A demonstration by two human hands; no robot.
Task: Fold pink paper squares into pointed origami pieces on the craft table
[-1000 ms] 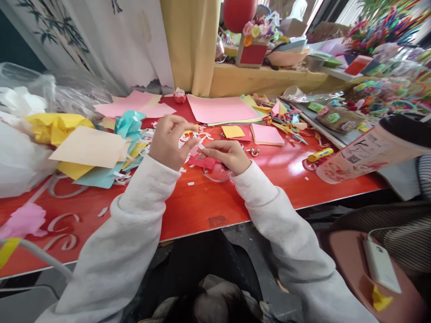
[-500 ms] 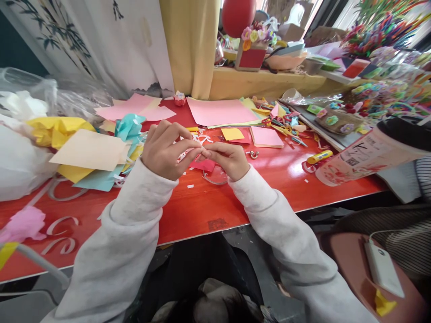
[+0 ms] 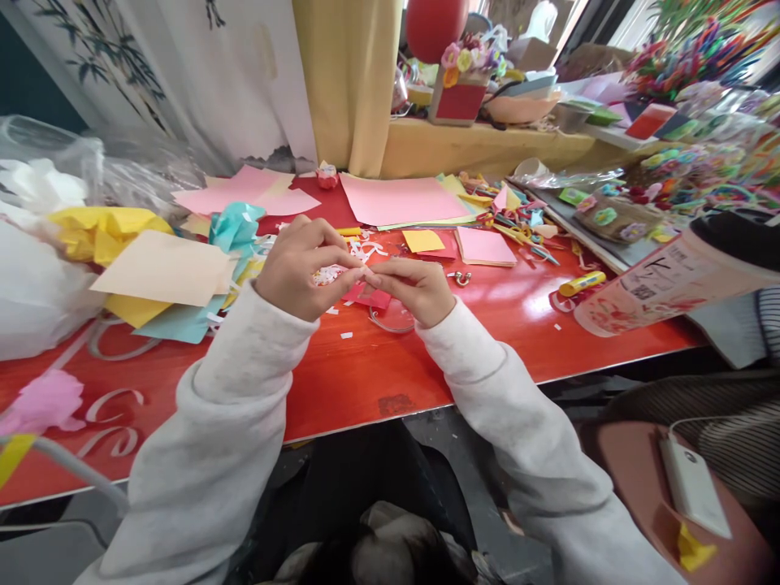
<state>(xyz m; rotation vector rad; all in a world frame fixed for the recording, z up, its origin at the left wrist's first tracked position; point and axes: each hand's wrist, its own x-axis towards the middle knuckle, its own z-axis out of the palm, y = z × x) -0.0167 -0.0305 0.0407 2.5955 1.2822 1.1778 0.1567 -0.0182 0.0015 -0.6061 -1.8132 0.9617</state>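
Observation:
My left hand [image 3: 301, 270] and my right hand [image 3: 415, 288] meet fingertip to fingertip just above the red table [image 3: 341, 382]. Between them they pinch a small piece of pink and white paper [image 3: 366, 279]; most of it is hidden by the fingers. Under the hands lie a red paper scrap [image 3: 373, 298], a roll of clear tape [image 3: 390, 318] and several white paper shreds [image 3: 366, 248]. Both arms wear pale grey sleeves.
Coloured paper sheets [image 3: 158, 268] pile up at the left beside plastic bags [image 3: 36, 268]. Pink sheets [image 3: 399, 199], a pink pad [image 3: 484, 246], a glue stick [image 3: 580, 283] and a printed cup [image 3: 670, 276] lie right. A power bank [image 3: 691, 485] rests on a stool.
My left hand came down from the raised position and closed in on my right hand, so the fingertips now touch over the small paper piece. The right hand rose slightly.

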